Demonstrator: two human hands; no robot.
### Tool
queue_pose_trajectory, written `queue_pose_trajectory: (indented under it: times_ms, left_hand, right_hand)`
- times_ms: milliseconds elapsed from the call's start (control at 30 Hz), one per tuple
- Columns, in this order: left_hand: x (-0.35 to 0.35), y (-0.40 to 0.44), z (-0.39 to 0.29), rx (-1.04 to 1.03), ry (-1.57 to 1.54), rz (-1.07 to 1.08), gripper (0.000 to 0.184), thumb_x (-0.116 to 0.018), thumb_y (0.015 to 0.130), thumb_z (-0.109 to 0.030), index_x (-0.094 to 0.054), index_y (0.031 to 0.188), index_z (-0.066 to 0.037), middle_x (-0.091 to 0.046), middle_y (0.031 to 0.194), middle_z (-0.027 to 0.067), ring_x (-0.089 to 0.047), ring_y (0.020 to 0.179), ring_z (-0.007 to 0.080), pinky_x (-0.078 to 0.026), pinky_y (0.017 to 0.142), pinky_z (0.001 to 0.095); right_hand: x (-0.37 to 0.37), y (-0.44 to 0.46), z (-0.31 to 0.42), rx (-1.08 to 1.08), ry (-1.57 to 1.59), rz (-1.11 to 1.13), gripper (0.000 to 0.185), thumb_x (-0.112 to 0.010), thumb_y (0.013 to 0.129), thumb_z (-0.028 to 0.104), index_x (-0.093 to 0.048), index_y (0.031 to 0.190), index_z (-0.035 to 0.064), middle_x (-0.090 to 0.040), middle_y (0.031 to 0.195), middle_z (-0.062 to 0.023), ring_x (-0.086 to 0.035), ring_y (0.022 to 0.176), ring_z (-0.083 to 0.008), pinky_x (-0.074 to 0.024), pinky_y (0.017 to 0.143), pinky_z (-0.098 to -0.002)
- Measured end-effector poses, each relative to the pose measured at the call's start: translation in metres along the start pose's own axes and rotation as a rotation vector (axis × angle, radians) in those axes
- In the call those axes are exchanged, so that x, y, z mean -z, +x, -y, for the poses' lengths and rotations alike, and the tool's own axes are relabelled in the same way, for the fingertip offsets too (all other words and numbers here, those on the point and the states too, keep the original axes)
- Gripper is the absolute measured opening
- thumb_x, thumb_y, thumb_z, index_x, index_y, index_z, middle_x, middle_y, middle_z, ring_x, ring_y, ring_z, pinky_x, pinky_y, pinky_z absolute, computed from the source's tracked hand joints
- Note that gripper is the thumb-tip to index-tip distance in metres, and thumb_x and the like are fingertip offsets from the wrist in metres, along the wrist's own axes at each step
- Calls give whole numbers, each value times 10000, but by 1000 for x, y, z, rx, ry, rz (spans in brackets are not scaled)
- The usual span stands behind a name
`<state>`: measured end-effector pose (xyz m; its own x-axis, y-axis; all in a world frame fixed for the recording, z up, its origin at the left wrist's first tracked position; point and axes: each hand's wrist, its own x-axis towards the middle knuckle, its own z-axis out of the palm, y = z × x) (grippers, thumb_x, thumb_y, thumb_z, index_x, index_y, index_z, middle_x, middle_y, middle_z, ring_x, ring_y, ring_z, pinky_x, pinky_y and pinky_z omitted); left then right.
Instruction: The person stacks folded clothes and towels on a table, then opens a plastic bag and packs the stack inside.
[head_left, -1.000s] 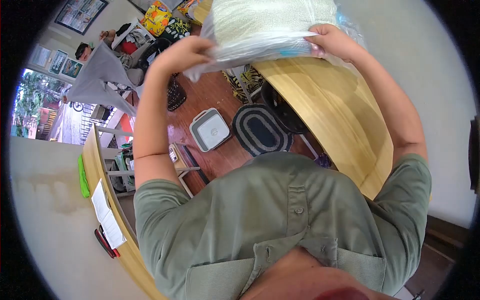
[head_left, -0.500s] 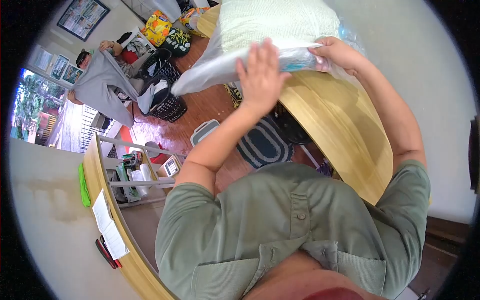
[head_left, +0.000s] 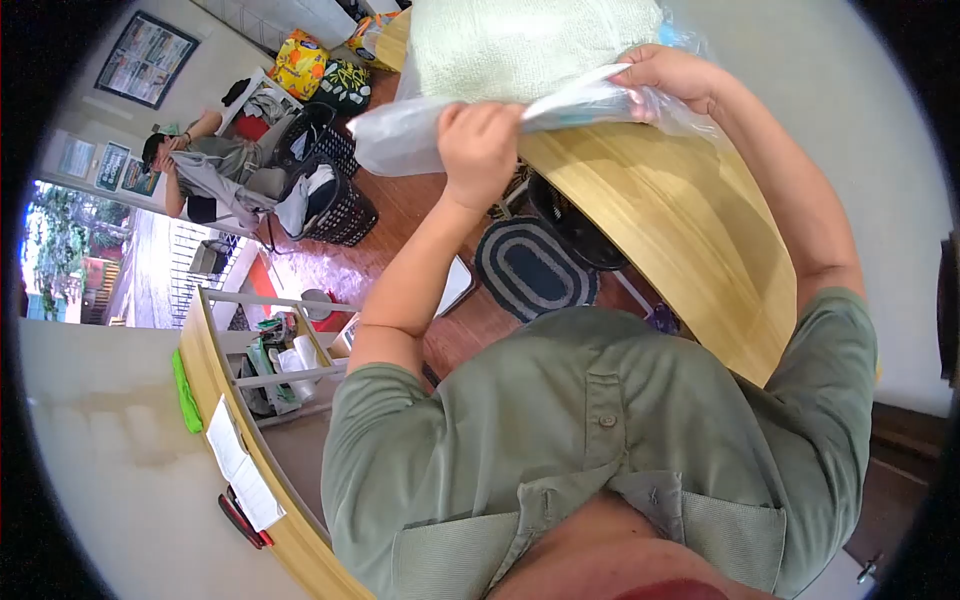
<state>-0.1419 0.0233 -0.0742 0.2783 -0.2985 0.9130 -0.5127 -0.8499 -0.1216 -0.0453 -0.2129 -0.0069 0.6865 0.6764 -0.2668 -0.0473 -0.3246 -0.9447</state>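
Note:
A pale woven, folded bundle [head_left: 530, 45] lies on the wooden table inside a clear plastic bag [head_left: 400, 135]. The bag's loose end stretches across the near side of the bundle and out past the table's left edge. My left hand [head_left: 480, 150] is closed in a fist around this loose plastic. At the bundle's right corner, my right hand [head_left: 670, 78] pinches the plastic between thumb and fingers. Some blue shows through the bag near the right hand. The left fingers' undersides are hidden.
The wooden table [head_left: 680, 210] curves toward me on the right. Black laundry baskets [head_left: 345, 205] with clothes stand at the left, near a seated person [head_left: 205, 160] handling grey cloth. An oval rug [head_left: 535, 268] lies on the floor. A counter [head_left: 240, 440] holds papers at lower left.
My left hand has gone from flat and open on the plastic to closed around it, slightly left. The right hand keeps its pinch. The other person has lowered the grey trousers and gathered them.

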Motion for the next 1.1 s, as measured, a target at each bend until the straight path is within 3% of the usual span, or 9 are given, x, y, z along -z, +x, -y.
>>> queue_pose_trajectory:
  times_ms: [200,367,533,633,700,800,867,967,1100]
  left_hand:
    - [4,12,12,332,-139,139,51,-591,748,-123,-614,735,-79,-573,652,59,-543,614,238,-380,633,335]
    - [20,11,12,370,-265,234,134,-605,770,-196,-617,713,-75,-590,653,56,-547,607,231,-371,620,333]
    - [39,9,7,379,-357,351,149,-601,776,-208,-620,713,-74,-585,642,57,-548,606,226,-360,612,325]
    - [39,9,4,421,-361,357,153,-597,780,-210,-623,720,-72,-583,640,58,-547,604,224,-358,612,322]
    - [35,11,2,432,-355,339,155,-594,783,-212,-624,725,-71,-581,638,59,-545,603,225,-359,612,324]
    - [31,15,0,431,-327,316,171,-585,790,-223,-626,730,-68,-580,635,64,-545,603,232,-359,611,330]
    - [32,16,-1,429,-331,336,186,-577,794,-231,-625,727,-65,-577,632,67,-541,602,241,-357,609,338]
    - [30,19,-2,482,-338,394,190,-578,791,-234,-621,722,-62,-577,633,67,-540,603,244,-355,606,340]
    - [25,21,-6,421,-318,331,180,-576,792,-223,-620,718,-65,-580,639,66,-538,601,242,-352,608,337]
  right_hand:
    - [-7,-5,10,17,-5,-21,190,-565,844,223,-577,808,37,-534,624,-9,-496,560,-52,-420,476,-216]
    - [-26,-52,33,83,-751,139,211,-643,743,191,-576,778,-6,-556,641,9,-489,630,-77,-410,605,-235]
    - [60,-76,37,-64,-606,263,269,-672,691,236,-585,764,-8,-560,649,9,-494,612,-101,-403,549,-256]
    - [123,-90,27,-230,-514,86,249,-653,718,239,-601,805,11,-566,665,7,-497,594,-114,-409,538,-268]
    - [109,-106,29,-73,-612,-631,271,-619,773,269,-595,834,6,-585,714,-33,-532,642,-120,-431,601,-262]
    - [17,-106,10,1021,-903,-1485,316,-569,801,281,-570,986,25,-578,933,-96,-543,868,-206,-407,785,-310]
    - [-55,-81,-19,1332,-1193,-1318,358,-564,810,295,-544,1087,68,-528,1119,-86,-501,1008,-246,-365,865,-352]
    - [-92,-43,-51,951,-1543,-1156,386,-626,715,225,-565,1074,97,-540,1135,-55,-504,1023,-256,-353,867,-405]
    - [-52,-28,-56,1242,-1540,-906,293,-610,694,181,-598,965,70,-580,1021,-46,-542,930,-246,-414,791,-376]
